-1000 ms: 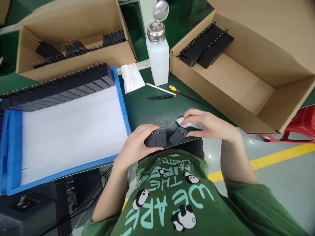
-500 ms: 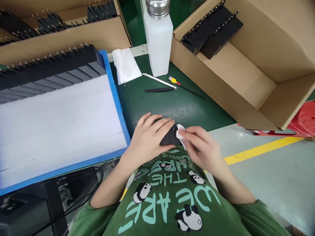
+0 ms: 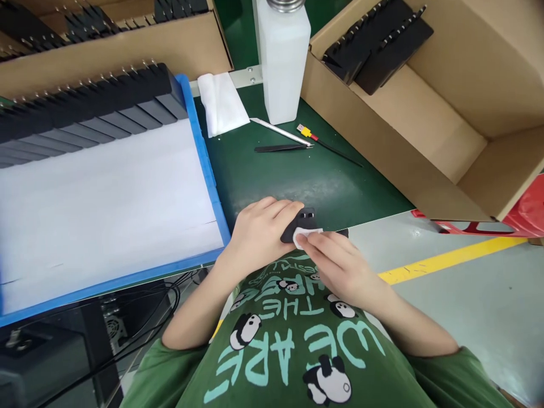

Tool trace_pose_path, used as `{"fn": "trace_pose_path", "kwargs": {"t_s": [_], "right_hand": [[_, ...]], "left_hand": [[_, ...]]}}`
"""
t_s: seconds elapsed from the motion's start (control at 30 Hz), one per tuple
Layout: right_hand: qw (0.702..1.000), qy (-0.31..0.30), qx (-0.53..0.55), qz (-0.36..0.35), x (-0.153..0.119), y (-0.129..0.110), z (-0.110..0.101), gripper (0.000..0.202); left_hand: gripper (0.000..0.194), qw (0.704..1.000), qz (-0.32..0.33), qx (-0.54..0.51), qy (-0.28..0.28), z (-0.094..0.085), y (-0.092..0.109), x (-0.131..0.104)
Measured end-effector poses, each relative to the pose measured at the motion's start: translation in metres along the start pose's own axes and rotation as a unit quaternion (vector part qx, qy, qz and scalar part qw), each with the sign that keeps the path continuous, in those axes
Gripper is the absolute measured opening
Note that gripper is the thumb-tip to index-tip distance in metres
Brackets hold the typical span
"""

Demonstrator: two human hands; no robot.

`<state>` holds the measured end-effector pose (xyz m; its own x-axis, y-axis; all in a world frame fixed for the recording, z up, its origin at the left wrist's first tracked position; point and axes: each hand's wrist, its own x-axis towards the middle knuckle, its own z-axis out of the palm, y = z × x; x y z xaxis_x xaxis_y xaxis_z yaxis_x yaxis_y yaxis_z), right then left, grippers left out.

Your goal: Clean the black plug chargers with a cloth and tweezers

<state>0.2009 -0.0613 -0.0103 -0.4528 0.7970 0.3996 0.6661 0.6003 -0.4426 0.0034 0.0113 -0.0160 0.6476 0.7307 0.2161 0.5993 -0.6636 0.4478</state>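
Near the table's front edge, my left hand [image 3: 264, 229] is wrapped round a black power adapter [image 3: 306, 216], whose end with two short metal pins faces up and right. My right hand [image 3: 340, 262] pinches a small white cloth [image 3: 302, 233] and presses it against the adapter's near side. Part of the adapter is hidden under my left fingers. Beyond the hands lie black tweezers [image 3: 280, 148], a silver pen-like knife [image 3: 283, 132] and a short cable [image 3: 331, 146] with a yellow USB plug.
A blue-rimmed tray [image 3: 207, 170] at left holds a row of black adapters [image 3: 127, 96]. Cardboard boxes with more adapters stand at back left [image 3: 170, 48] and right [image 3: 382, 141]. A white bottle [image 3: 284, 65] and folded white cloth [image 3: 223, 105] sit at the back.
My left hand has turned the adapter so its pins show more. My right hand has brought the cloth from its end to its near side. The view has shifted slightly.
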Motion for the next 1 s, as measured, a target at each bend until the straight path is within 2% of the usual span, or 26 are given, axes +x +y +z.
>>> {"fn": "trace_pose_path", "kwargs": {"t_s": [0.1,0.27,0.33,0.47,0.57,0.63,0.7,0.73,0.83,0.87,0.93,1.0], "right_hand": [[0.999,-0.013,-0.047,-0.006,-0.001,-0.002,-0.001,0.051],[0.998,-0.027,-0.06,-0.02,0.008,-0.006,-0.005,0.044],[0.997,-0.031,-0.06,-0.026,0.009,-0.004,-0.007,0.043],[0.997,-0.02,-0.071,0.001,0.009,-0.004,-0.004,0.043],[0.999,-0.023,-0.04,-0.013,0.014,-0.011,0.004,0.034],[0.999,-0.028,0.0,-0.04,0.014,-0.012,0.002,0.031],[0.997,-0.027,0.045,-0.05,0.007,-0.005,-0.007,0.032],[0.997,-0.017,0.064,-0.038,0.002,0.001,-0.014,0.034],[0.991,0.073,0.088,0.067,-0.013,0.021,-0.029,0.041],[0.984,0.11,0.088,0.108,-0.015,0.027,-0.031,0.041],[0.97,0.154,0.096,0.159,-0.014,0.037,-0.028,0.04],[0.968,0.145,0.123,0.161,-0.003,0.044,-0.019,0.037]], "left_hand": [[0.043,1.0,-0.001,-0.007,-0.011,0.0,0.0,-0.001],[0.033,1.0,-0.01,0.004,-0.013,0.0,0.0,0.0],[0.035,1.0,-0.009,0.005,-0.011,0.0,0.0,0.0],[0.042,1.0,-0.008,-0.009,-0.019,0.001,-0.001,-0.001],[0.032,1.0,-0.01,-0.012,-0.017,0.003,-0.001,-0.001],[0.032,1.0,-0.008,-0.012,-0.013,0.003,-0.001,-0.001],[0.04,1.0,-0.007,-0.011,-0.013,-0.002,0.001,-0.001],[0.052,1.0,-0.013,-0.012,-0.01,-0.006,0.002,-0.002],[0.101,0.998,-0.057,-0.017,0.027,-0.02,0.006,-0.011],[0.108,0.995,-0.075,-0.012,0.059,-0.023,0.009,-0.016],[0.101,0.987,-0.08,0.02,0.137,-0.023,0.015,-0.027],[0.08,0.979,-0.015,0.066,0.192,-0.014,0.022,-0.037]]}}
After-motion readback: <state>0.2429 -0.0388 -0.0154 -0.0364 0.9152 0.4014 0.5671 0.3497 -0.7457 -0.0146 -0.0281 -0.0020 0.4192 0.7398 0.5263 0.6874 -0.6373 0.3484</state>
